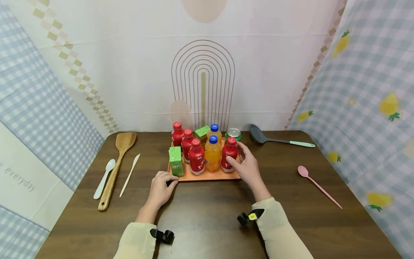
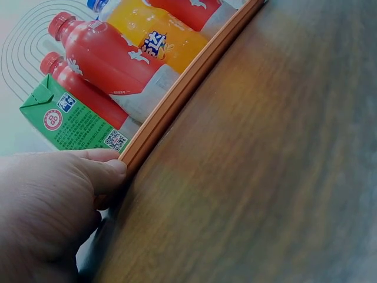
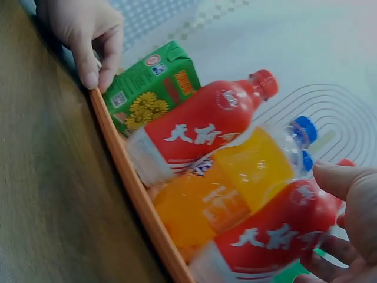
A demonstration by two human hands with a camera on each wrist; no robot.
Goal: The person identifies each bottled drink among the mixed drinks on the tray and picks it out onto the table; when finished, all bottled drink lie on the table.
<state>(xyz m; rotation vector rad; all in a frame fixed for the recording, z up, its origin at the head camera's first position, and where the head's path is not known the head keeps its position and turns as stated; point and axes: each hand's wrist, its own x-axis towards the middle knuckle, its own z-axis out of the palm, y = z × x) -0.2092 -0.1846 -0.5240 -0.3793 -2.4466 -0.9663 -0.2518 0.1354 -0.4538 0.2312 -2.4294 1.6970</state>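
Observation:
An orange tray (image 1: 207,177) carries several drinks. At its front left corner my left hand (image 1: 161,187) pinches the rim between thumb and fingers, beside a green drink carton (image 2: 70,115). My right hand (image 1: 248,167) is curled round a red bottle (image 3: 268,233) at the tray's right end, thumb at the front and fingers behind. That bottle stands upright on the tray. Left of it is an orange soda bottle (image 1: 212,156) with a blue cap, then another red bottle (image 1: 196,160). Farther back are more red bottles, a second orange soda, a second carton (image 1: 202,131) and a green can (image 1: 233,133).
To the left lie a white spoon (image 1: 105,180), a wooden spatula (image 1: 118,165) and a cream knife (image 1: 130,175). A dark slotted turner (image 1: 258,135) with a mint handle lies behind on the right. Nearer the right edge is a pink spoon (image 1: 318,185). Cloth hangs behind the table.

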